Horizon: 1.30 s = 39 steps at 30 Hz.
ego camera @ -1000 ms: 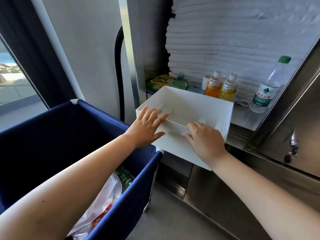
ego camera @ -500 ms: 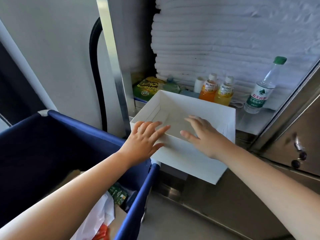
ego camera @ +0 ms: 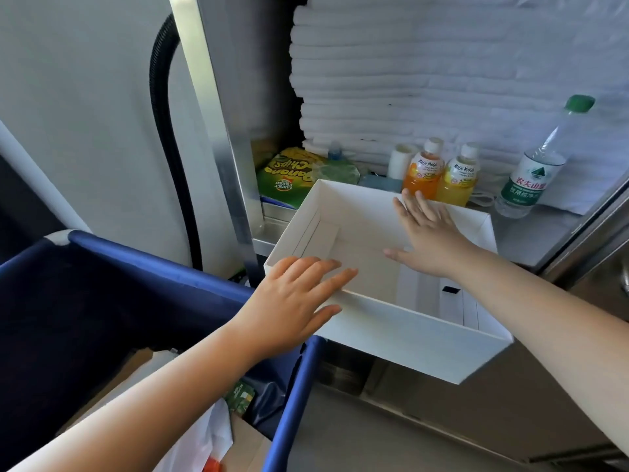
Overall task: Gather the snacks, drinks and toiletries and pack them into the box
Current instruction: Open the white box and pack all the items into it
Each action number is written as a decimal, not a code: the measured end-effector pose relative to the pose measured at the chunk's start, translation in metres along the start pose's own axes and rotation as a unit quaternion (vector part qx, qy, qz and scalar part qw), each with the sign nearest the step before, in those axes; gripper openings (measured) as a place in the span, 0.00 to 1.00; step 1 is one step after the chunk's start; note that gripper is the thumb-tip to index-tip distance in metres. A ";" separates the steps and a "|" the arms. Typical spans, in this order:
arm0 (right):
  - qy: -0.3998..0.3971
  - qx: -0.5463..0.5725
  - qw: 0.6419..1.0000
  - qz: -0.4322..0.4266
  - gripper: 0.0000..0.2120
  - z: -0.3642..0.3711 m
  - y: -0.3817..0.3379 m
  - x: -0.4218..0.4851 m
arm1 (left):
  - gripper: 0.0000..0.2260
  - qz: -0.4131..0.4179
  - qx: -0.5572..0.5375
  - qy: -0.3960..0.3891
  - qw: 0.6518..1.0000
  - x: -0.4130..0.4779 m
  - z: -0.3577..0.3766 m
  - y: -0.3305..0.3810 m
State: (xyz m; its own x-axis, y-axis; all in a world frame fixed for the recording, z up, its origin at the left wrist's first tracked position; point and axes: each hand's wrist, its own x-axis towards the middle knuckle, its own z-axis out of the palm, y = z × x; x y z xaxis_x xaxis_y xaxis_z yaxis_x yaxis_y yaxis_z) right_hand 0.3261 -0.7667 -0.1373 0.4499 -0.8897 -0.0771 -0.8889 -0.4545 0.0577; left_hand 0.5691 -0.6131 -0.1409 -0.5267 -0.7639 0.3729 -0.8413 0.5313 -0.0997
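An open white cardboard box (ego camera: 401, 330) sits on the edge of a steel shelf, its near part overhanging. My left hand (ego camera: 299, 306) rests on the box's near left corner with fingers straight. My right hand (ego camera: 425, 233) is stretched flat over the box, fingertips near its far wall. Behind the box stand an orange juice bottle (ego camera: 422, 170), a yellow juice bottle (ego camera: 457, 177) and a green-capped water bottle (ego camera: 534, 165). A green bag of banana chips (ego camera: 289, 177) lies at the shelf's left. A small white cup or tube (ego camera: 400, 161) stands beside the orange bottle.
A tall stack of folded white towels (ego camera: 408, 73) fills the back of the shelf. A blue fabric cart bin (ego camera: 163, 267) with rubbish bags stands at the lower left, against the box. A black hose (ego camera: 163, 131) runs down the wall. A steel cabinet door (ego camera: 599, 233) is at the right.
My right hand has moved from the box's near wall forward across the box toward the juice bottles. The view has shifted closer and to the right. My left hand stays at the near left corner.
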 end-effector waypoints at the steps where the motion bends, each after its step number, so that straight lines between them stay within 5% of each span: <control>1: -0.003 -0.004 1.000 -0.004 0.46 -0.002 0.001 0.000 | 0.22 -0.005 -0.028 -0.002 1.000 0.007 -0.005 -0.004; 8: -0.028 -0.048 0.997 -0.049 0.45 -0.010 0.009 -0.002 | 0.23 -0.132 -0.187 -0.064 0.971 0.090 0.002 -0.042; 16: 0.007 -0.067 0.990 -0.122 0.45 -0.005 0.026 0.008 | 0.27 -0.137 0.032 -0.188 0.972 0.146 0.044 -0.072; 23: 0.055 -0.044 0.968 -0.242 0.40 -0.021 0.034 0.048 | 0.28 -0.127 0.091 -0.187 0.970 0.141 0.049 -0.074; 39: 0.078 0.005 0.950 -0.303 0.30 -0.028 0.040 0.062 | 0.27 -0.137 -0.013 -0.153 0.979 0.142 0.048 -0.076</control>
State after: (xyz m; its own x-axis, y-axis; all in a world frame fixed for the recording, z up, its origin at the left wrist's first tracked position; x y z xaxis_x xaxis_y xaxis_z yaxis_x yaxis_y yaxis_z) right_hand 0.3209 -0.8413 -0.1118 0.8857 -0.4610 0.0550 -0.4633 -0.8853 0.0397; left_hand 0.5527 -0.7797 -0.1248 -0.2973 -0.9508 0.0874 -0.9546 0.2976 -0.0099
